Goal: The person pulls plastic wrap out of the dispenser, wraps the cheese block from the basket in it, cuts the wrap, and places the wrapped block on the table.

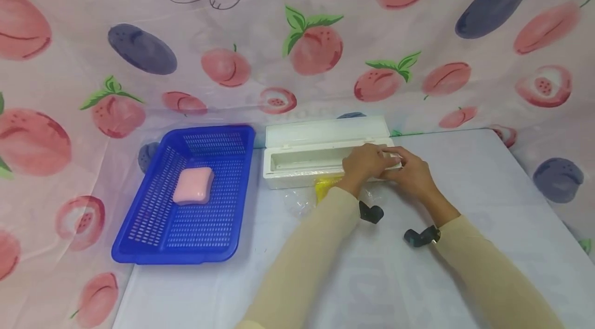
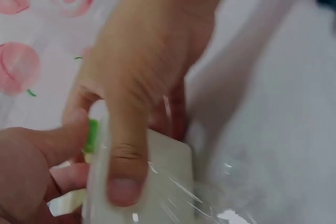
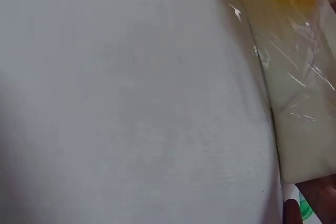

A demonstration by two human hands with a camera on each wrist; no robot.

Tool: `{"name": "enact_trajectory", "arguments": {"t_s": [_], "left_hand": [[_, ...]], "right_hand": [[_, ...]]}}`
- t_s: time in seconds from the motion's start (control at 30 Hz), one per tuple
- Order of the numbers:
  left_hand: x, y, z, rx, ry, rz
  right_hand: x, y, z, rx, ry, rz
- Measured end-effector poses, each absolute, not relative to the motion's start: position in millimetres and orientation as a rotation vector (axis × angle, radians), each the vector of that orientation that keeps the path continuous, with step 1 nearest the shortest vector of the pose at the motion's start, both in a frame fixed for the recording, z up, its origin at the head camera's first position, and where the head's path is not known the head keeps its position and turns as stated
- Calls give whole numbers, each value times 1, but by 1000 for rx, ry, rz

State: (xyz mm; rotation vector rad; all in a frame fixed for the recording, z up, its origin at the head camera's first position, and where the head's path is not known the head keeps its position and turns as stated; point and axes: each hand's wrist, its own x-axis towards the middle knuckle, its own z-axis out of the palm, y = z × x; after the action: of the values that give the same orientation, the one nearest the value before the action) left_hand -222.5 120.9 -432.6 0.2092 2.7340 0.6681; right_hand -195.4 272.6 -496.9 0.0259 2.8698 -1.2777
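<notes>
A long white box stands on the table with its lid raised at the back. Both hands meet at its right end. My right hand grips this end; in the left wrist view its thumb lies along the box's outer side. My left hand is bent over the box's right part, fingertips close to the right hand's. A small green patch shows beside the left thumb; I cannot tell what the left fingers hold. Against the front lies a yellow thing in clear plastic wrap.
To the left a blue perforated basket holds a pink rounded block. A fruit-printed cloth hangs behind the table. White cloth covers the tabletop. Black wrist mounts stick out from both sleeves.
</notes>
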Motion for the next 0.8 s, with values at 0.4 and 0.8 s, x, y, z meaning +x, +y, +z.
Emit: {"name": "enact_trajectory", "arguments": {"t_s": [0.4,0.8], "left_hand": [[-231,101,-412,-71,2526,709],[-232,18,-410,-98,2551,722]], "right_hand": [[-195,270,-496,127,2826,-1251],[-195,271,-492,163,2818,-1200]]}}
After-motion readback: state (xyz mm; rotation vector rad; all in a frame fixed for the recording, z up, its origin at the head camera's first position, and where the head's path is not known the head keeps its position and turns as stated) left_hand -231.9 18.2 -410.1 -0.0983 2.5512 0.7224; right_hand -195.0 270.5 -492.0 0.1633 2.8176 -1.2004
